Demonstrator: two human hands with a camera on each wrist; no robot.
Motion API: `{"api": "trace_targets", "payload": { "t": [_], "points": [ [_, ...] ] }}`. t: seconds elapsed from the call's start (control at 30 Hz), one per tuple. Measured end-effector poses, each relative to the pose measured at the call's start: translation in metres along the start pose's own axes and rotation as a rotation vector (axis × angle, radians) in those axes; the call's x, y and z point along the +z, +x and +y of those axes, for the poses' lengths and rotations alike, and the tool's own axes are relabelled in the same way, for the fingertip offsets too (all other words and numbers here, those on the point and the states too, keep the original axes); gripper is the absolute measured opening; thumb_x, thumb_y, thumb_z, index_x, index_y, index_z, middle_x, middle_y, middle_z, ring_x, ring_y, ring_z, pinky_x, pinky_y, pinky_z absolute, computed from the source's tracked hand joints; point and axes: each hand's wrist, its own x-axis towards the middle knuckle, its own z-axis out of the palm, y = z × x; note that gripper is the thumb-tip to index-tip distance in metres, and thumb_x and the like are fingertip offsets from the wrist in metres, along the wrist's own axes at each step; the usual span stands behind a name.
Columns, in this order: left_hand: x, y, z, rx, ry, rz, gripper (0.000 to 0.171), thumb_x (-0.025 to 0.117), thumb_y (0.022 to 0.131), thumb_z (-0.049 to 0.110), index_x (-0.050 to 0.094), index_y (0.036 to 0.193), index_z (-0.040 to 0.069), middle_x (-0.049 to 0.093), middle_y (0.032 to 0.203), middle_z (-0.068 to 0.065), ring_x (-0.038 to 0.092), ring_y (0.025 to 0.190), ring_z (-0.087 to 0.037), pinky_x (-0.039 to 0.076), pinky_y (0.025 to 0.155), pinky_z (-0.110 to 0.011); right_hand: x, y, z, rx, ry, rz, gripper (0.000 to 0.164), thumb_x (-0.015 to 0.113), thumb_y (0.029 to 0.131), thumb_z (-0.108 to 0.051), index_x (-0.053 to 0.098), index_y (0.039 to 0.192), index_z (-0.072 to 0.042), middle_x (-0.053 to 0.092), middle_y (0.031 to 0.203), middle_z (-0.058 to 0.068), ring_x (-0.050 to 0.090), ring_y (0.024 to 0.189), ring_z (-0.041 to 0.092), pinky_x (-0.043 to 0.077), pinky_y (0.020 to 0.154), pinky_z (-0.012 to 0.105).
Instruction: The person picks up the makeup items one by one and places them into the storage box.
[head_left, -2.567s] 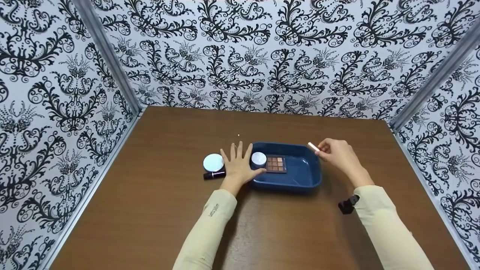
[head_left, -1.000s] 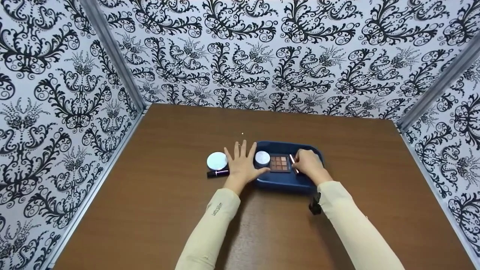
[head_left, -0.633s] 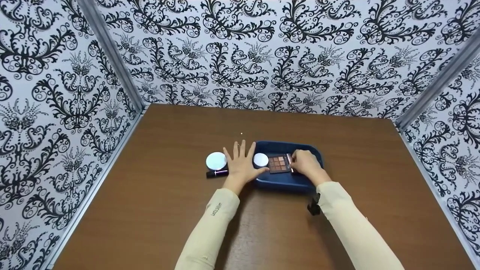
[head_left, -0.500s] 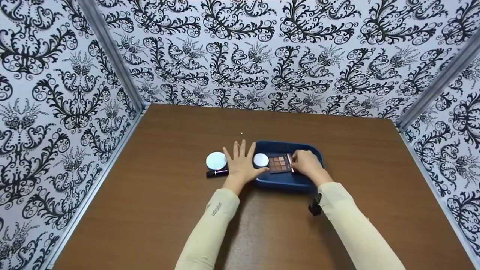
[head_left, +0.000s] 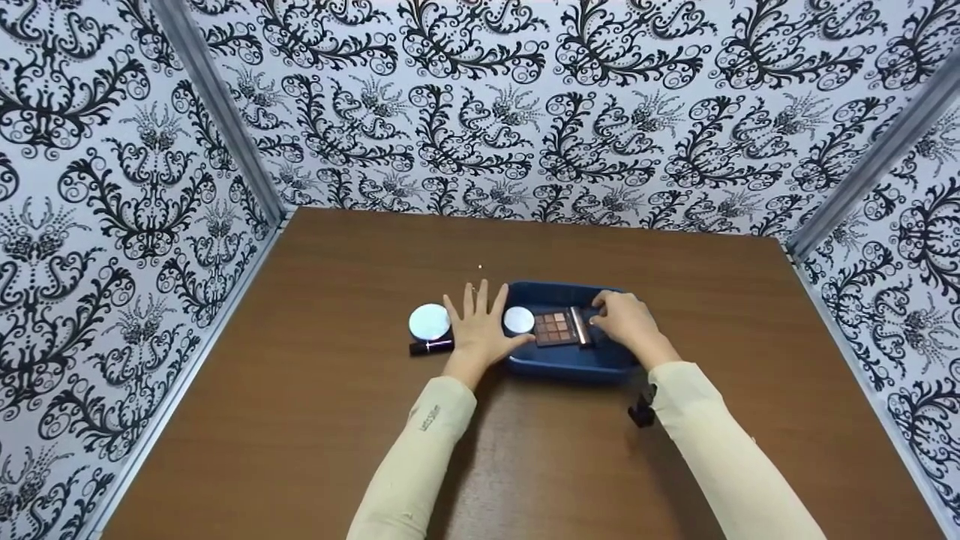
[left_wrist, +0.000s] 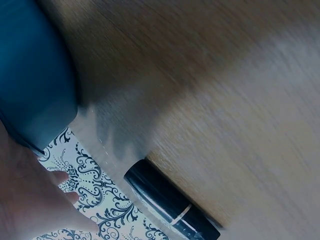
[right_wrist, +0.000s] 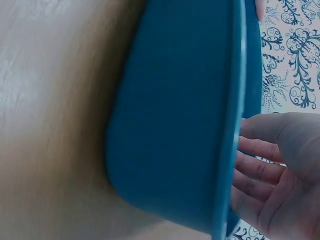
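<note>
Against patterned walls (head_left: 480, 135), the blue tray (head_left: 570, 371) is being steadied, seemingly, by the spread-fingered left hand (head_left: 478, 335), with nothing being pinched by the right hand (head_left: 628, 321), fingers loosely bent, near the slim tube (head_left: 580, 328) inside beside the palette (head_left: 553, 328).

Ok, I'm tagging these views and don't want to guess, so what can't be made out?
Head view: part of the blue tray, covered by the left hand.
Head view: any fine print on the palette, too small.
Left wrist view: one end of the black tube, cut off by the bottom edge.
Right wrist view: tray contents and some fingertips of the right hand, hidden by the tray's wall.
</note>
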Motion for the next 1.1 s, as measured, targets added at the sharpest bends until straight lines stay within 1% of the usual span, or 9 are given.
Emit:
{"api": "trace_targets", "payload": {
  "t": [0.1,0.33,0.6,0.7,0.8,0.9,0.97,1.1],
  "points": [
    [0.000,0.001,0.000,0.000,-0.009,0.001,0.106,0.049,0.078,0.086,0.009,0.161,0.033,0.006,0.170,-0.006,0.004,0.157,-0.033,0.000,0.120,-0.069,-0.004,-0.001,0.003,-0.006,0.004,0.019,0.035,0.065,0.095,-0.019,0.063,0.124,0.001,0.070,0.111,0.022,0.067,0.098,0.035,0.054,0.086,0.051],
    [0.000,0.000,-0.001,0.001,0.009,0.008,0.107,0.046,0.077,0.088,0.007,0.161,0.034,0.008,0.170,-0.006,0.004,0.157,-0.034,0.003,0.120,-0.069,-0.012,-0.004,0.007,-0.041,-0.004,0.079,0.034,0.067,0.094,-0.020,0.065,0.121,0.000,0.071,0.107,0.021,0.067,0.095,0.036,0.053,0.085,0.052],
    [0.000,0.000,-0.001,0.003,0.015,0.012,0.107,0.046,0.077,0.088,0.008,0.161,0.034,0.010,0.170,-0.006,0.008,0.157,-0.034,0.004,0.120,-0.069,-0.020,-0.008,0.015,-0.076,-0.023,0.160,0.032,0.067,0.092,-0.018,0.067,0.118,0.000,0.069,0.111,0.022,0.064,0.103,0.041,0.050,0.088,0.057],
    [0.001,0.000,-0.001,0.003,0.001,0.006,0.107,0.047,0.078,0.087,0.007,0.161,0.034,0.009,0.170,-0.006,0.007,0.157,-0.034,0.002,0.120,-0.069,-0.020,-0.009,0.020,-0.084,-0.022,0.197,0.031,0.067,0.091,-0.018,0.067,0.116,0.000,0.068,0.112,0.023,0.063,0.106,0.042,0.050,0.090,0.058],
    [0.002,0.001,-0.001,0.004,-0.020,0.012,0.106,0.050,0.078,0.085,0.009,0.161,0.034,0.010,0.170,-0.007,0.007,0.157,-0.035,0.000,0.120,-0.069,-0.018,-0.010,0.025,-0.099,-0.019,0.228,0.031,0.067,0.090,-0.016,0.067,0.115,0.001,0.067,0.113,0.024,0.063,0.108,0.043,0.049,0.092,0.059],
    [0.003,0.002,-0.001,0.006,-0.033,0.023,0.106,0.052,0.078,0.084,0.012,0.161,0.033,0.012,0.169,-0.008,0.007,0.157,-0.035,-0.001,0.120,-0.069,-0.017,-0.012,0.029,-0.110,-0.019,0.245,0.031,0.067,0.090,-0.016,0.067,0.116,0.002,0.066,0.114,0.024,0.062,0.109,0.043,0.048,0.095,0.058],
    [0.004,0.003,-0.001,0.008,-0.035,0.035,0.106,0.053,0.078,0.084,0.013,0.161,0.032,0.014,0.169,-0.008,0.009,0.157,-0.035,0.001,0.120,-0.069,-0.016,-0.014,0.032,-0.119,-0.022,0.255,0.031,0.068,0.090,-0.015,0.066,0.116,0.002,0.066,0.115,0.024,0.062,0.110,0.043,0.048,0.096,0.058],
    [0.004,0.003,-0.001,0.011,-0.037,0.038,0.106,0.053,0.078,0.084,0.013,0.161,0.033,0.014,0.169,-0.008,0.008,0.157,-0.035,0.001,0.119,-0.070,-0.014,-0.018,0.036,-0.123,-0.024,0.265,0.031,0.067,0.090,-0.014,0.065,0.117,0.002,0.065,0.119,0.025,0.061,0.112,0.044,0.047,0.096,0.059]
  ]
}}
